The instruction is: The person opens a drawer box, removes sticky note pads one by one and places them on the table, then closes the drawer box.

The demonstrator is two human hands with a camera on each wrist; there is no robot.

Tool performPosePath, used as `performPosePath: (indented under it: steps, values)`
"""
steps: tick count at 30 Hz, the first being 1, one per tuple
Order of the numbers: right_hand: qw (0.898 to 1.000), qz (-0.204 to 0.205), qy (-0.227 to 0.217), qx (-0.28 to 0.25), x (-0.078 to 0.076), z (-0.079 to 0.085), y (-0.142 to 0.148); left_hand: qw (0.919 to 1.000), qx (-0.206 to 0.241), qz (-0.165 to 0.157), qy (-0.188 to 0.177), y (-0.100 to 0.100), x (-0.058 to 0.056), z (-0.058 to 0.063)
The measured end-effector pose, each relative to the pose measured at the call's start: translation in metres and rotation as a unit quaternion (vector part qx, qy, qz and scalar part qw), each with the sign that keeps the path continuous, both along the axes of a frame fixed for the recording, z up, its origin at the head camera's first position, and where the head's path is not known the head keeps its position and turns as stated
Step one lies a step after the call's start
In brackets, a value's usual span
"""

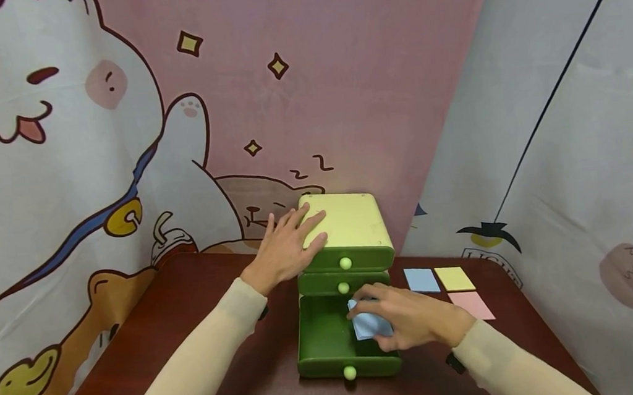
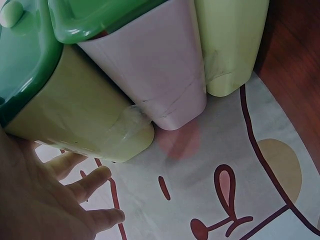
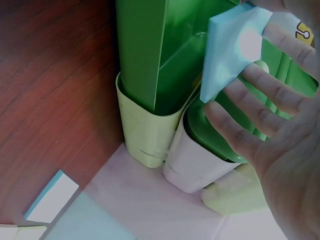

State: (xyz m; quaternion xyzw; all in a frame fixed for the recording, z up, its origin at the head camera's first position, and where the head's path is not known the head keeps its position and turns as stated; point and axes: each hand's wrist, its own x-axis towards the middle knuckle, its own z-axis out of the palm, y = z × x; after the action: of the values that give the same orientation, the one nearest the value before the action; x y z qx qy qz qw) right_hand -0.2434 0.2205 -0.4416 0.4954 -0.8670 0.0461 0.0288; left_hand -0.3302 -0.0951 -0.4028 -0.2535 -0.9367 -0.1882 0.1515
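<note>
A small three-tier drawer unit (image 1: 352, 219) with a pale yellow top and green drawer fronts stands at the back of the table. Its bottom drawer (image 1: 323, 327) is pulled well out, showing a green inside. My left hand (image 1: 286, 247) rests on the top of the unit at its left edge, fingers spread. Over the pulled-out drawer, my right hand (image 1: 409, 315) pinches a light blue sticky note pad (image 1: 370, 325) between thumb and fingers. The right wrist view shows this pad (image 3: 237, 47) tilted, held at the fingertips beside the green drawers.
To the right of the unit lie another blue note pad (image 1: 421, 280), a yellow note pad (image 1: 454, 278) and a pink note pad (image 1: 472, 305) on the dark red wooden table (image 1: 215, 329). A cloth printed with cartoon animals (image 1: 339, 65) hangs close behind.
</note>
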Motion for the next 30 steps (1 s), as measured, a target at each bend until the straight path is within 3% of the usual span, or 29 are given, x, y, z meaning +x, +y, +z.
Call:
performPosePath:
  steps: [18,30]
  values:
    - [0.997,-0.025,0.026,-0.073,0.008,-0.010,0.019,1.0000,0.001,0.002,-0.007,0.001,0.000,0.000]
    - [0.988,-0.078,0.064,-0.114,0.009,-0.022,0.038,1.0000,0.005,0.001,-0.005,0.000,-0.001,0.000]
